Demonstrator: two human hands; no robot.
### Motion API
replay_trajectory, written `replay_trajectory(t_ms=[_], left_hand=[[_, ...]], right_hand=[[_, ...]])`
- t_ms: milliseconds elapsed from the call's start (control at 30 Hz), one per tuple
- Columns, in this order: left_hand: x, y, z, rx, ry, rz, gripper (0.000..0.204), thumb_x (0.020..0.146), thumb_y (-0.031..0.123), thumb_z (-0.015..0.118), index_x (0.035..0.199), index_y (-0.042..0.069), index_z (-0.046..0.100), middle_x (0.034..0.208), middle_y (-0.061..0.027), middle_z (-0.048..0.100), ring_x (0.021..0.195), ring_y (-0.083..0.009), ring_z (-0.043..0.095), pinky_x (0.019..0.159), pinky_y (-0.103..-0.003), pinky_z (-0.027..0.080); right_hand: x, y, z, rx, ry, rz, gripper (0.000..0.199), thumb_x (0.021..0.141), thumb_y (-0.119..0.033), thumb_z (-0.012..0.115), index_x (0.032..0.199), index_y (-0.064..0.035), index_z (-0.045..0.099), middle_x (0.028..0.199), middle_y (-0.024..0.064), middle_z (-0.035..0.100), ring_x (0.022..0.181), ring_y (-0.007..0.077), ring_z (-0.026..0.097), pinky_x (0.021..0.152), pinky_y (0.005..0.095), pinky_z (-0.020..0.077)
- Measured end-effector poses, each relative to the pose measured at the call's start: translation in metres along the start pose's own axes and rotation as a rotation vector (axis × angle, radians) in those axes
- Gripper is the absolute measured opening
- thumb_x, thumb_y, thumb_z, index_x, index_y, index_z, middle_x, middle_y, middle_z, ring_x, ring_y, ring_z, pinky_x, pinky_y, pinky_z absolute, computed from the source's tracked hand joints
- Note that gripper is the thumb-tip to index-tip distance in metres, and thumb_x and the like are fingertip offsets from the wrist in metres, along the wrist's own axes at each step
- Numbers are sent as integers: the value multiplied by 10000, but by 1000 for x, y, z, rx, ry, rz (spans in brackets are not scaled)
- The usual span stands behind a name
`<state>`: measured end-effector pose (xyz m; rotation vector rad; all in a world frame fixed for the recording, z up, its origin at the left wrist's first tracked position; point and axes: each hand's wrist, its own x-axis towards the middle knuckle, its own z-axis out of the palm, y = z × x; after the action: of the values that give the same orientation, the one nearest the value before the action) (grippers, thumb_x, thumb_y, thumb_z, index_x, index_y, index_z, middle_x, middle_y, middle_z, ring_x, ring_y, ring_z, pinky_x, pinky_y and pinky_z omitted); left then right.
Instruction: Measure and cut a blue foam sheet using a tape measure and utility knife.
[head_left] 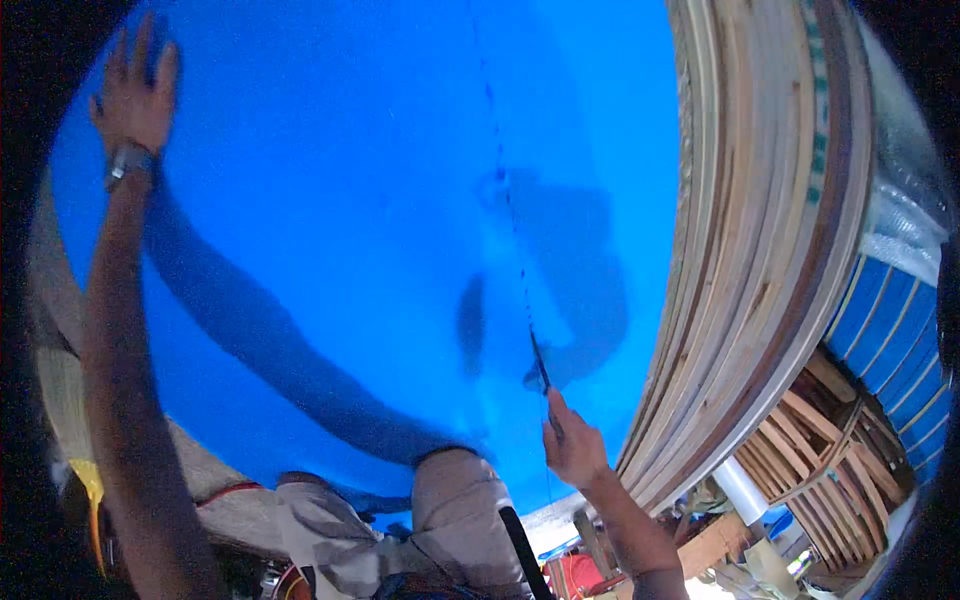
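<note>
A broad bright blue sheet (330,200) lies before me, with a dark dashed line (520,262) running along it. My left hand (138,95) rests flat at the sheet's far left, fingers spread and nothing held. Around that wrist is a watch (130,162). Closer in, my right hand (575,445) is closed on a slim knife-like tool (541,366) with a long dark blade. Its tip meets the dashed line; the grip is mostly hidden in my fingers, so its exact kind is unclear. A thinner, fainter line continues below the blade toward me.
Layered wooden boards (745,230) show their edges along the sheet's right side. Beyond them lie clear plastic wrap (900,215) and bundled curved wooden pieces (830,480). My knees (460,500) press close to the near edge. Something yellow (88,485) shows at lower left.
</note>
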<state>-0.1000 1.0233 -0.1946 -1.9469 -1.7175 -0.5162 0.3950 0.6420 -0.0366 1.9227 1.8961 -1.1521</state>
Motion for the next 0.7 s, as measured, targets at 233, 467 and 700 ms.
replay_trajectory(t_ms=[233, 467, 700], left_hand=[[16, 47, -38, -94, -255, -213, 599, 770, 394, 474, 1340, 264, 344, 1417, -74, 273, 1309, -304, 223, 1025, -575, 101], [15, 52, -46, -234, -425, -353, 701, 643, 350, 560, 1313, 230, 392, 1422, -91, 257, 1312, -317, 203, 1025, -567, 94], [7, 50, -38, -283, -486, -385, 668, 644, 468, 530, 1270, 246, 449, 1412, -91, 277, 1304, -334, 213, 999, -604, 107]], right_hand=[[-47, -20, -51, 179, 87, 225, 435, 784, -124, 576, 1164, 35, 437, 684, 132, 548, 588, 278, 556, 513, 355, 449], [301, -180, -189, 52, 718, -265, 575, 854, -211, 523, 1332, -8, 276, 1002, 198, 591, 797, 273, 614, 648, 326, 484], [551, -305, -302, 53, 740, -403, 478, 871, -166, 447, 1319, -66, 312, 1059, 240, 567, 891, 408, 576, 738, 441, 468]])
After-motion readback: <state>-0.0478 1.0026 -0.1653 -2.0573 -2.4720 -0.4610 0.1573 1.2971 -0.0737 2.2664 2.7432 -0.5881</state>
